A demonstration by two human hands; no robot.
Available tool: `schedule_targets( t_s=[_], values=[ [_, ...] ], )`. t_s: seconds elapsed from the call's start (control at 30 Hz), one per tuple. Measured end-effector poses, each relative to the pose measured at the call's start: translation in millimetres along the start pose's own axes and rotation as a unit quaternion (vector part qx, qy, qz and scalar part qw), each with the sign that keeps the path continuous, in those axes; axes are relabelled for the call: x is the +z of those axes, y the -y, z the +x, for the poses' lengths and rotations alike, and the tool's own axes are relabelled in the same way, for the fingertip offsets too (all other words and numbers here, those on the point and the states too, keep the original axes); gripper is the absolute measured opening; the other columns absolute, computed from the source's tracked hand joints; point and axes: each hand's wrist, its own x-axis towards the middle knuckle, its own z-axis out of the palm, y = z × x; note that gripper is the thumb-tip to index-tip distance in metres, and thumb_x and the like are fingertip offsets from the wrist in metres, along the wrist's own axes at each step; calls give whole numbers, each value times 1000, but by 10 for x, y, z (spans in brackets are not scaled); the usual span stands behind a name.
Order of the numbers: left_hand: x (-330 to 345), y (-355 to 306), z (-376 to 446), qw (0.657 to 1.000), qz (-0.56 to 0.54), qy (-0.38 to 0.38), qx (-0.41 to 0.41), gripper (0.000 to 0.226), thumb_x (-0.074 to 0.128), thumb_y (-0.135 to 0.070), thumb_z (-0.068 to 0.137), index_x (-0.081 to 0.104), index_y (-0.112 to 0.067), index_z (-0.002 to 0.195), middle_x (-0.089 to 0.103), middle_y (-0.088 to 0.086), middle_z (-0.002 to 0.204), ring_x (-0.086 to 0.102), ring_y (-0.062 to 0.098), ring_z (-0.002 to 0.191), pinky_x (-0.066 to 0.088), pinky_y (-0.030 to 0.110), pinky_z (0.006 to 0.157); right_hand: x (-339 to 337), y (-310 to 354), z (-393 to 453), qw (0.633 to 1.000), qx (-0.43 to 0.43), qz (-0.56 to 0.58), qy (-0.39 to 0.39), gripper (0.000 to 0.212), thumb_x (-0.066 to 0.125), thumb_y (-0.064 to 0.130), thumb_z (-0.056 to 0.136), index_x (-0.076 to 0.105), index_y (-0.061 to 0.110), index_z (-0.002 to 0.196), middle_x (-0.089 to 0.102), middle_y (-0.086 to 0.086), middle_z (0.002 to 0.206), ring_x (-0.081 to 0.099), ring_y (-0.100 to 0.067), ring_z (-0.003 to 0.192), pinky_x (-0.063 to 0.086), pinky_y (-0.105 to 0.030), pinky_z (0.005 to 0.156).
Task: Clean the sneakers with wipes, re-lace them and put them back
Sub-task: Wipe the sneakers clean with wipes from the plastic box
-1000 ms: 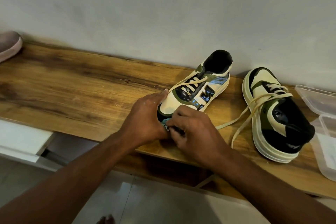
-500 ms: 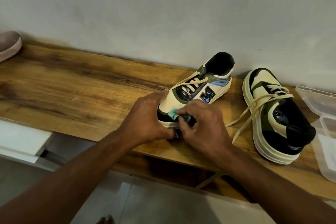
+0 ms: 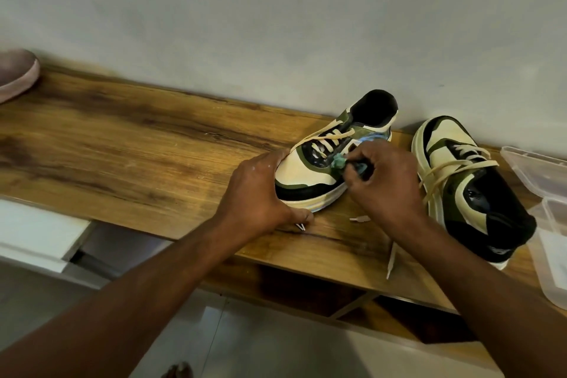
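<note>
A cream, olive-green and black lace-up sneaker (image 3: pixel 325 156) stands on the brown wood-grain counter (image 3: pixel 138 150), its toe toward the front edge and its heel near the wall. The left hand (image 3: pixel 254 190) clasps the toe and sole. The right hand (image 3: pixel 383 181) pinches a crumpled teal wipe (image 3: pixel 339 161) against the sneaker's side; most of the wipe is hidden by the fingers. The matching second sneaker (image 3: pixel 472 190) lies just right, toe to the wall, its cream laces (image 3: pixel 445 169) loose and trailing over the front edge. A clear plastic container (image 3: pixel 549 224) is cut off at the right end, a pinkish shoe (image 3: pixel 17 74) at the left.
</note>
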Motion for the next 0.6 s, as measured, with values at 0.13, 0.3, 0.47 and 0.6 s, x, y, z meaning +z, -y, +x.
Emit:
schedule_targets(
  t_s=[0.13, 0.3, 0.47, 0.6],
  values=[
    [-29, 26, 19, 1000, -5, 18, 2, 107, 95, -62, 40, 63, -28, 136, 71, -13, 121, 65, 9, 105, 60, 36, 87, 130, 186, -134, 1000, -1, -9, 6, 16, 78, 4, 83, 76, 16, 94, 70, 3, 94, 59, -6, 85, 52, -16, 76],
    [-82, 50, 22, 998, -41, 40, 9, 94, 92, -51, 43, 65, -29, 131, 73, -15, 110, 68, 2, 94, 61, 33, 78, 240, 385, -298, 993, -83, 43, 70, 22, 77, 0, 81, 74, 12, 99, 67, -1, 99, 61, -9, 87, 53, -20, 76],
    [-140, 69, 65, 998, -23, 55, 16, 111, 94, -63, 39, 62, -29, 139, 72, -16, 122, 66, 2, 105, 60, 30, 88, 48, 142, -82, 1000, -10, 17, 21, 18, 79, 2, 80, 74, 16, 89, 69, 3, 93, 62, -9, 84, 54, -24, 74],
    [-169, 71, 79, 998, -7, 68, 16, 115, 95, -64, 39, 60, -28, 142, 70, -15, 126, 64, 4, 109, 59, 29, 89, 57, 160, -119, 1000, 11, 10, 5, 14, 79, 6, 81, 73, 17, 87, 70, 5, 90, 62, -8, 83, 57, -29, 73]
  ],
)
